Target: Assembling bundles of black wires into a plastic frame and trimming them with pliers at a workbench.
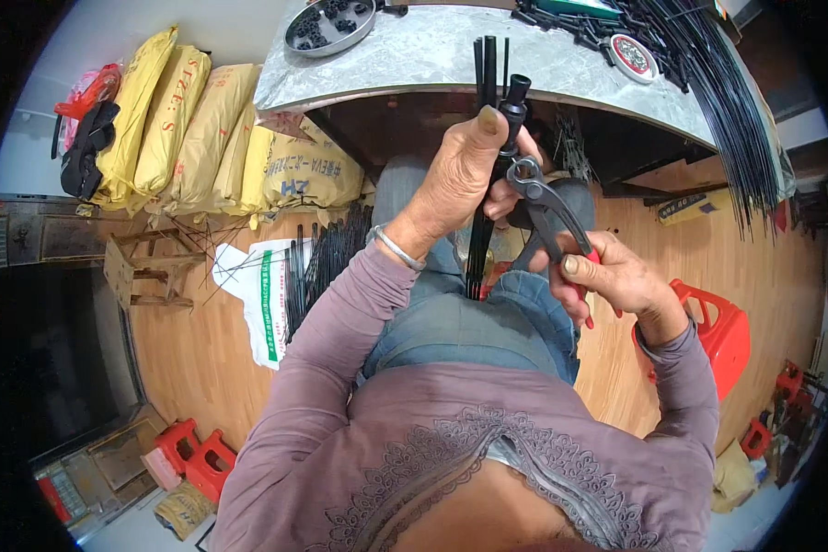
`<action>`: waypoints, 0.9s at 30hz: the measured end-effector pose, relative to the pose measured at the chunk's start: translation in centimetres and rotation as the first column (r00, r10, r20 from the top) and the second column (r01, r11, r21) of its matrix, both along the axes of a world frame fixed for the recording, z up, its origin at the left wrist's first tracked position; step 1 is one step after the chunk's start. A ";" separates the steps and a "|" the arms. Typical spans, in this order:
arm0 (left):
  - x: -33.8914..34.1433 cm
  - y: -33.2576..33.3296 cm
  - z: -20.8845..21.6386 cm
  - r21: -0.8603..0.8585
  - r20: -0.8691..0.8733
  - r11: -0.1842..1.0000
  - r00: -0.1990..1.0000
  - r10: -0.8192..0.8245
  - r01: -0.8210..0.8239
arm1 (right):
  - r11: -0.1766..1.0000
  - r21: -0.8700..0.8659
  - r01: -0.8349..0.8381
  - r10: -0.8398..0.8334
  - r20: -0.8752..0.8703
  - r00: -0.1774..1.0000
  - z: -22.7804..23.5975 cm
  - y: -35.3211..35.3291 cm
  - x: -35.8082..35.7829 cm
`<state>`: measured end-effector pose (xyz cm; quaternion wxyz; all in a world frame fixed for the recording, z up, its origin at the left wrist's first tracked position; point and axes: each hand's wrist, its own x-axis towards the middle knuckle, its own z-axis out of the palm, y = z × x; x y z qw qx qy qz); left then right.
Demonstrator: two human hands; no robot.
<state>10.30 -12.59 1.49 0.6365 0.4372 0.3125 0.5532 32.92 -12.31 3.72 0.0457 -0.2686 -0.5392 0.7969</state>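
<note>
My left hand (pixel 462 173) is wrapped round an upright bundle of black rods (pixel 479 241), its thumb pointing up. A thicker black tube with a collar (pixel 515 109) stands out above the fingers, beside thinner rods. My right hand (pixel 621 274) grips pliers (pixel 536 191) with dark metal arms and red handles. The plier jaws are by the lower part of the collared tube, close to my left fingers. Whether they bite on anything cannot be made out. The lower rods hang between my knees, in front of the jeans.
Ahead stands a grey-topped table (pixel 432 46) with a metal tray (pixel 345 39) of small black parts, a round tin (pixel 633 58) and long black rods (pixel 731 110). Yellow sacks (pixel 216 129) line the left wall. More rods (pixel 336 253) lie left; a red stool (pixel 718 336) stands right.
</note>
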 end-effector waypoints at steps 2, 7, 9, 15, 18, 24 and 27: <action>0.0 0.0 0.0 -0.007 0.014 1.000 1.000 -0.010 0.010 | 1.000 -0.010 0.004 -0.004 -0.002 1.000 -0.2 -0.2 -0.4; 0.1 0.4 -0.3 -0.020 0.048 0.996 0.995 -0.084 0.085 | 0.993 -0.103 0.049 -0.049 0.004 0.999 -1.7 -0.9 -1.2; 0.1 0.6 -0.3 -0.029 0.057 0.997 0.995 -0.077 0.078 | 0.992 -0.105 0.063 -0.062 0.012 0.998 -2.0 -1.0 -1.3; 0.5 1.9 -0.5 -0.071 0.084 0.997 0.996 0.002 0.004 | 0.958 0.235 0.164 -0.196 0.119 0.973 -2.2 0.2 -1.9; 0.6 2.7 -1.2 -0.152 0.025 0.964 0.975 0.223 -0.217 | 0.236 0.970 0.056 -0.377 0.038 0.925 -2.9 5.0 -0.6; 1.1 3.8 -1.4 -0.116 -0.036 0.978 0.985 0.169 -0.172 | -0.008 0.996 -0.092 -0.786 0.051 0.617 -1.4 20.6 3.5; 1.4 4.4 -1.8 -0.119 -0.044 0.973 0.980 0.194 -0.198 | 0.061 0.982 -0.176 -0.832 0.148 0.535 -0.6 24.9 3.6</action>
